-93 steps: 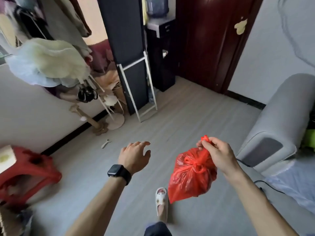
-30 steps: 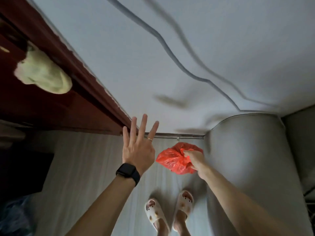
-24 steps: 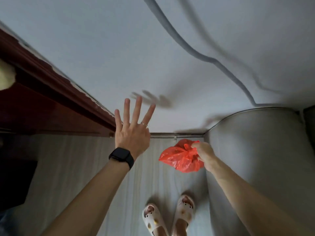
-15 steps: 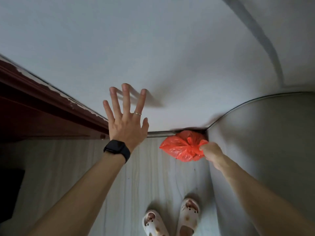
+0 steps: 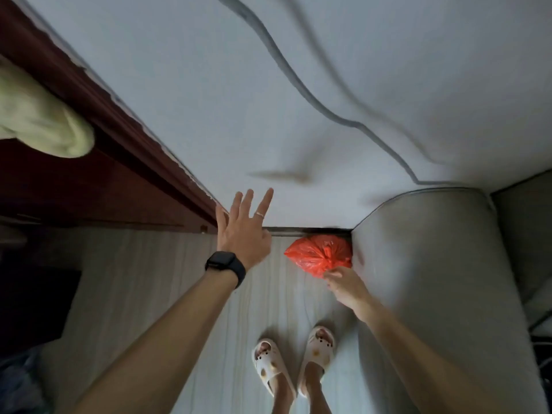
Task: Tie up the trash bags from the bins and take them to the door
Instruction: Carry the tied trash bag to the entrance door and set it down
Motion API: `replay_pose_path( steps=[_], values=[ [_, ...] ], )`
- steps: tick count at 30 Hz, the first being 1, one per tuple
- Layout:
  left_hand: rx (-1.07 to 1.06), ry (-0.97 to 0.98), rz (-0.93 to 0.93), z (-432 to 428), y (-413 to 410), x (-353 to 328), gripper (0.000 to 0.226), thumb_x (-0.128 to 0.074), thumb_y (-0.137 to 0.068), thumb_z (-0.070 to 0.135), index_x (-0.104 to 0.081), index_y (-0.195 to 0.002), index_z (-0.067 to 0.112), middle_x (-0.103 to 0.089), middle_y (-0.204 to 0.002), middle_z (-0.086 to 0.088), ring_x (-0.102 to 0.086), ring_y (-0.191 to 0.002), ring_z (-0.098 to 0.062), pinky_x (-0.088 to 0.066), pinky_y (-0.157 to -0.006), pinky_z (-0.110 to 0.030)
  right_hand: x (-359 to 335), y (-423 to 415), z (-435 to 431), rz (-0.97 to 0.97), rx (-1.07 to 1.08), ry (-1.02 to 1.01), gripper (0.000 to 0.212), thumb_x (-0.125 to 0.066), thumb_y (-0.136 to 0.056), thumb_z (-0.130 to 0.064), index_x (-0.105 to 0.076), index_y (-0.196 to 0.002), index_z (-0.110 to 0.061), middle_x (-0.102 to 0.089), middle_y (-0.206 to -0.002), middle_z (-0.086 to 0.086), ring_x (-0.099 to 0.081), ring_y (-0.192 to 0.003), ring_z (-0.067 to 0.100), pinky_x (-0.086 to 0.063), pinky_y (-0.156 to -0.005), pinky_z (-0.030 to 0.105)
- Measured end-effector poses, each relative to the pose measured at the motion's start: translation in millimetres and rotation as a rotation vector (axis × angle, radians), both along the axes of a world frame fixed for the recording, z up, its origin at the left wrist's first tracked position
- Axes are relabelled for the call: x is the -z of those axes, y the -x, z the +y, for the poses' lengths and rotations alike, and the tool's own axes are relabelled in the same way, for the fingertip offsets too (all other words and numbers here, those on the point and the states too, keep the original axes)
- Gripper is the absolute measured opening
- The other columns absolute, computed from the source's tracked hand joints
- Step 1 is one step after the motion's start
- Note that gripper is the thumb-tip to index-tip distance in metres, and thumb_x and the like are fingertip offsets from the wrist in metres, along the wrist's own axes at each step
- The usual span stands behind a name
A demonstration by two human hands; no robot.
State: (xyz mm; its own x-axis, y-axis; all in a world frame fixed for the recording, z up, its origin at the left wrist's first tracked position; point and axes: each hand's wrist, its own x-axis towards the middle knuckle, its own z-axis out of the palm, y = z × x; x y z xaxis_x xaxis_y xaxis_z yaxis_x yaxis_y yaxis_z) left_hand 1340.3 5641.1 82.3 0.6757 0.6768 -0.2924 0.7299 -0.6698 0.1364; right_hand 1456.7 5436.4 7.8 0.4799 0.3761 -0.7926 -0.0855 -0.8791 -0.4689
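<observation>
A tied red trash bag (image 5: 316,255) lies on the light wood floor, in the corner where the white wall's baseboard meets the grey sofa arm (image 5: 433,264). Its knot points up and toward me. My right hand (image 5: 346,286) is just below the bag, off the knot, with its fingertips at the bag's near edge and nothing held. My left hand (image 5: 242,231), with a black watch on the wrist, is raised with straight spread fingers beside the dark red door frame (image 5: 167,186). The door (image 5: 89,189) stands to the left of the bag.
A pale green cloth (image 5: 38,121) hangs on the door. A grey cable (image 5: 313,100) runs down the white wall. My feet in white slippers (image 5: 268,363) stand close behind the bag. A dark object (image 5: 35,306) sits low on the left.
The bag was carried across the room and lowered into the corner by the sofa. My right hand has let go of the knot and drawn back a little. My left hand stayed spread.
</observation>
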Motion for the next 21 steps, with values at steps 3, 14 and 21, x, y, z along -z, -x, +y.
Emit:
replay_pose_path(
  steps=[3,14,21],
  values=[
    [-0.055,0.133,0.053,-22,16,-49,0.08,-0.046,-0.088,0.034,-0.002,-0.154,0.04,-0.016,-0.163,-0.002,-0.008,-0.151,-0.022,-0.002,-0.119,-0.058,-78,15,9,-0.077,-0.112,-0.128,0.011,-0.061,-0.095,-0.021,-0.07,-0.097,-0.014,-0.066,-0.097,0.001,-0.063,-0.098,0.023,-0.043,-0.077,0.029],
    [-0.443,0.241,-0.198,-84,182,-188,0.06,-0.044,-0.089,0.042,-0.033,-0.148,0.038,-0.034,-0.156,0.012,-0.034,-0.141,-0.014,-0.026,-0.118,-0.041,-275,94,47,-0.371,-0.473,-0.603,0.016,-0.056,-0.097,-0.023,-0.072,-0.103,-0.023,-0.069,-0.092,-0.012,-0.068,-0.092,0.015,-0.047,-0.085,0.026],
    [-0.926,0.205,-0.108,-179,331,-216,0.055,-0.05,-0.094,0.041,-0.037,-0.147,0.037,-0.029,-0.159,0.004,-0.036,-0.141,-0.022,-0.032,-0.115,-0.04,-303,189,73,-0.34,-0.968,-0.817,0.018,-0.056,-0.093,-0.025,-0.073,-0.099,-0.023,-0.075,-0.102,-0.008,-0.066,-0.1,0.02,-0.046,-0.094,0.032]
  ],
)
